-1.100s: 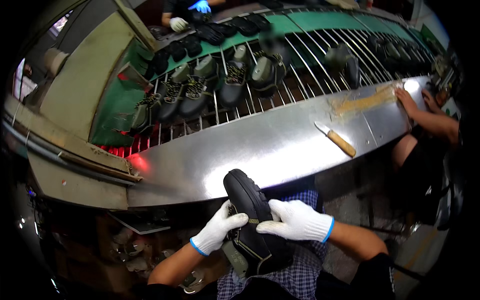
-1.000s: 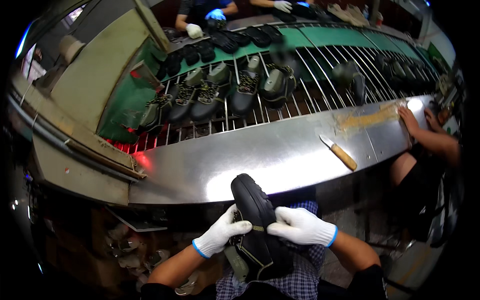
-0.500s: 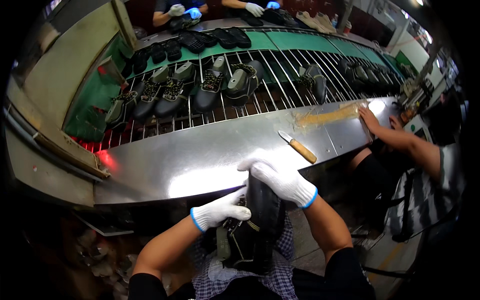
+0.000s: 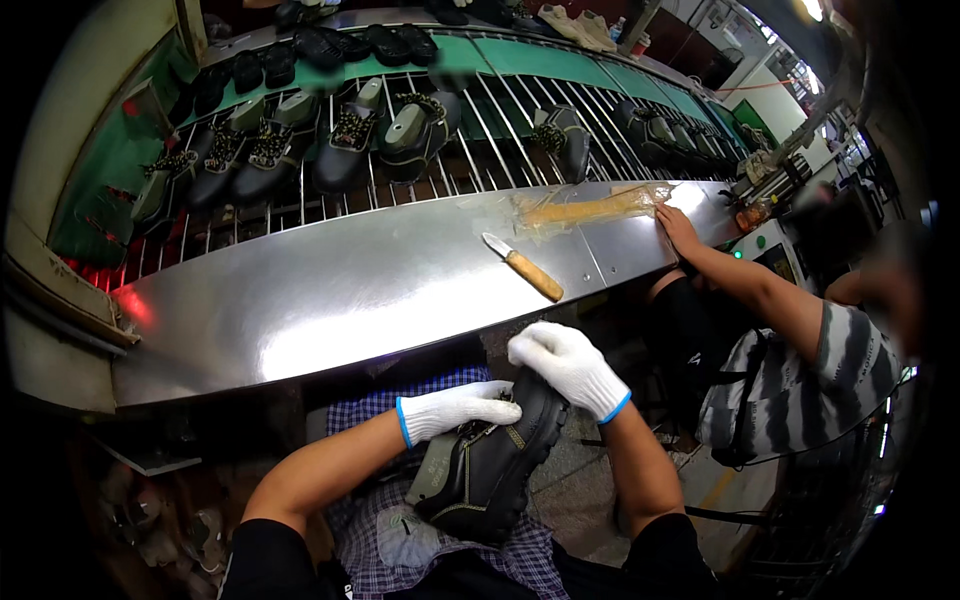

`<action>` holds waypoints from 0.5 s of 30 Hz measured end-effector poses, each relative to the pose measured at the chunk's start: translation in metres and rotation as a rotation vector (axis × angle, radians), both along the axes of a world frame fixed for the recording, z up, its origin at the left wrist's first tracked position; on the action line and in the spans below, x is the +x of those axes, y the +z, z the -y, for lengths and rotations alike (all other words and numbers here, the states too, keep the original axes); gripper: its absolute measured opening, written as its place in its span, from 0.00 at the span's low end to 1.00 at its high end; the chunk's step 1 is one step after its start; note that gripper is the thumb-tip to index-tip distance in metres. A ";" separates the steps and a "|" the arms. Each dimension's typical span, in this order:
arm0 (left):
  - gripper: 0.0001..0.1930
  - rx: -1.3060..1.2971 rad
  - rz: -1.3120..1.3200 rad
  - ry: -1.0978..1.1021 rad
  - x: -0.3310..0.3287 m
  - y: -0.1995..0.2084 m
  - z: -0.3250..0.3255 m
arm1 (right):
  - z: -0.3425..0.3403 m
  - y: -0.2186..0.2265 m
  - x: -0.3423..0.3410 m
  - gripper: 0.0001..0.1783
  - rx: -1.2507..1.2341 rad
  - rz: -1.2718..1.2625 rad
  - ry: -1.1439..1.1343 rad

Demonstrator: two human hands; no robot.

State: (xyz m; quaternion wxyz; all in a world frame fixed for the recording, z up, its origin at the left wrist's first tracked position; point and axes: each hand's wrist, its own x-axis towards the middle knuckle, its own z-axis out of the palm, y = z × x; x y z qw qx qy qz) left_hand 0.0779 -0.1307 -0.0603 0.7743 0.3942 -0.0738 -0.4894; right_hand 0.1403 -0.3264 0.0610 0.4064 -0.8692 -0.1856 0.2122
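A black work shoe point(image 4: 488, 470) with yellow stitching and a thick treaded sole is held above my lap, its toe end up and the sole turned to the right. A grey-green shoe last point(image 4: 433, 470) sticks out of its opening. My left hand point(image 4: 455, 411), in a white knit glove with a blue cuff, grips the upper near the laces. My right hand point(image 4: 568, 368), gloved alike, has its fingers bent over the toe end; the fingertips are partly hidden. Beyond my hands, a knife point(image 4: 524, 269) with a wooden handle lies on the metal ledge.
The metal ledge point(image 4: 230, 330) runs along a bar rack point(image 4: 490, 150) bearing several black shoes on lasts point(image 4: 345, 150). Black soles point(image 4: 320, 48) lie on the green strip behind. At right, another person's hand point(image 4: 680, 232) rests on the ledge by a taped yellow strip point(image 4: 590, 206).
The shoe has tilted and turned, showing more of its side and treaded sole. My right hand has shifted at the toe end. The view has swung, so the bench appears further left.
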 end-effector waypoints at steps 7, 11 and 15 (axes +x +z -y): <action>0.46 -0.041 0.146 0.229 0.024 0.014 -0.024 | 0.019 -0.072 -0.085 0.37 0.539 0.028 -0.414; 0.42 0.267 0.174 0.353 0.032 0.071 -0.024 | 0.037 -0.078 -0.128 0.63 0.706 -0.539 -0.246; 0.42 0.056 0.174 0.524 0.044 0.098 -0.020 | 0.042 -0.053 -0.088 0.48 1.183 -0.742 -0.373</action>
